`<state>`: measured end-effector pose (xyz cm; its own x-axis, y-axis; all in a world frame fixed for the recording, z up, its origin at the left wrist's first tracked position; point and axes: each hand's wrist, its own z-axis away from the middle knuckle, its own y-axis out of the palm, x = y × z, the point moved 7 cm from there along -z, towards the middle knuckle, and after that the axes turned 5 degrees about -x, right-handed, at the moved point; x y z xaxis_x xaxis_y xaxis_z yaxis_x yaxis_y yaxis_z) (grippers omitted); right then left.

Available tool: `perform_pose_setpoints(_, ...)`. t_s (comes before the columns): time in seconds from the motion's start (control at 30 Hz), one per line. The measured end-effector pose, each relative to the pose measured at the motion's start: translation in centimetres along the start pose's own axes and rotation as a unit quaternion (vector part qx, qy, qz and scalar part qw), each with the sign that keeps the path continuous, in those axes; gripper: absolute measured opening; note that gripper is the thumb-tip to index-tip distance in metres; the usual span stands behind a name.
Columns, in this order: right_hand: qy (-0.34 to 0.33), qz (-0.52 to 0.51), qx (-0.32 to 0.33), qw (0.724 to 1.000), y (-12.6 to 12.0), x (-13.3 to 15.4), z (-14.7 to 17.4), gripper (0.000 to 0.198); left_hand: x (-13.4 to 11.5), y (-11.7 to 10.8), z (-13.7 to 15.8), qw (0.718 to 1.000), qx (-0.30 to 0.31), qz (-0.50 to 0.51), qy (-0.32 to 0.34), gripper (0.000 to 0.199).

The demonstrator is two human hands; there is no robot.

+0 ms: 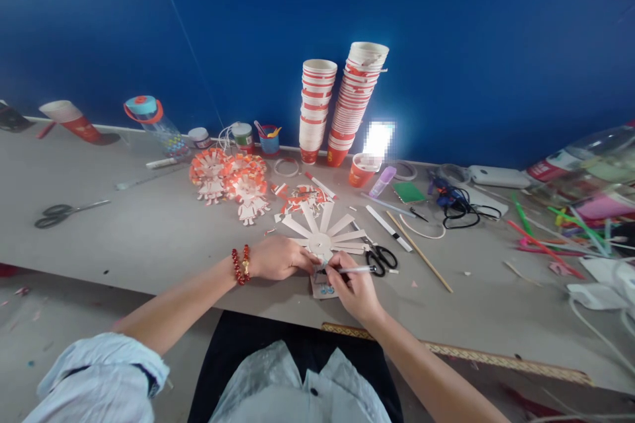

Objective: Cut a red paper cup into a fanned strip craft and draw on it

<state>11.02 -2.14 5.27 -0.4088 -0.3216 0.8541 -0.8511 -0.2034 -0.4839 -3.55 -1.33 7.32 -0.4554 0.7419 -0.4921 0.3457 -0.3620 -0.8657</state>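
A paper cup cut into flat white strips (320, 241) lies fanned out like a flower at the table's front middle. Below it sits a small card with a blue drawing (325, 291), partly covered by my hands. My left hand (280, 258), with red beads at the wrist, presses its closed fingers on the near edge of the cut cup. In my right hand (353, 287) is a pen (360, 269), its tip hidden by the fingers over the paper. Black-handled scissors (381, 259) rest just right of the strips.
Finished-looking orange and white paper figures (235, 178) lie left of orange scraps (305, 198). Two tall stacks of paper cups (317, 112) stand by the blue wall. A wooden stick (419, 251), glue gun (444, 188) and straws (546, 248) lie right; grey scissors (64, 213) lie left.
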Motion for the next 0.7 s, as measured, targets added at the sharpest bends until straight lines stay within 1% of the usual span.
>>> perform_pose_setpoints(0.1, -0.002, 0.005, 0.000, 1.000, 0.0, 0.1, -0.1, 0.015, -0.1, -0.1, 0.0, 1.000, -0.005, -0.012, -0.002, 0.037)
perform_pose_setpoints(0.27, -0.028, 0.015, 0.000, 1.000, -0.1, 0.7, -0.4, 0.014, -0.2, 0.0, 0.2, 0.999, -0.007, -0.033, 0.000, 0.042)
perform_pose_setpoints(0.4, -0.041, 0.026, 0.004, 0.999, -0.1, 1.0, -0.4, 0.015, -0.3, 0.0, 0.2, 0.999, -0.005, -0.035, 0.004, 0.040)
perform_pose_setpoints(0.7, -0.070, 0.069, -0.004, 0.995, -0.2, 1.6, -0.4, 0.016, -0.5, -0.4, 0.1, 1.000, -0.003, -0.016, -0.011, 0.042)
